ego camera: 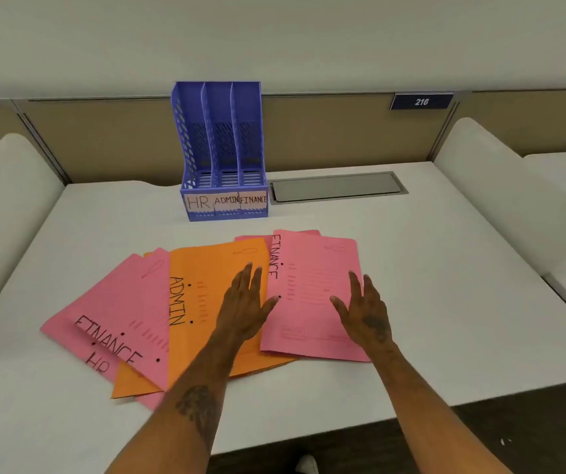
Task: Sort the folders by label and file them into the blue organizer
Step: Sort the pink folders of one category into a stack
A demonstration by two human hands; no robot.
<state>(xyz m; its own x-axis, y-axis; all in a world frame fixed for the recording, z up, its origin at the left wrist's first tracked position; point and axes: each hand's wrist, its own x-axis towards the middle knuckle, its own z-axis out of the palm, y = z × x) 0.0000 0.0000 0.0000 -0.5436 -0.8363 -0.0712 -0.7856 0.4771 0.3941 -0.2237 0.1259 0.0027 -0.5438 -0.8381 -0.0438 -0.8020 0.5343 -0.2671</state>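
A blue organizer (pixel 221 155) stands upright at the back of the table, its three slots labelled HR, ADMIN and FINANCE from left to right, all empty. Several pink and orange folders lie fanned out on the table in front of it. An orange ADMIN folder (pixel 203 302) lies in the middle. A pink FINANCE folder (pixel 309 289) lies on the right, another pink FINANCE folder (pixel 127 316) on the left, over a pink HR folder (pixel 80 340). My left hand (pixel 244 302) hovers flat over the orange folder. My right hand (pixel 365 309) is open over the right pink folder's edge.
The white table (pixel 445 319) ends close in front of me. A grey cable hatch (pixel 338 187) is set into it right of the organizer. A beige partition with a sign reading 216 (pixel 421 101) runs behind. White rounded dividers flank both sides.
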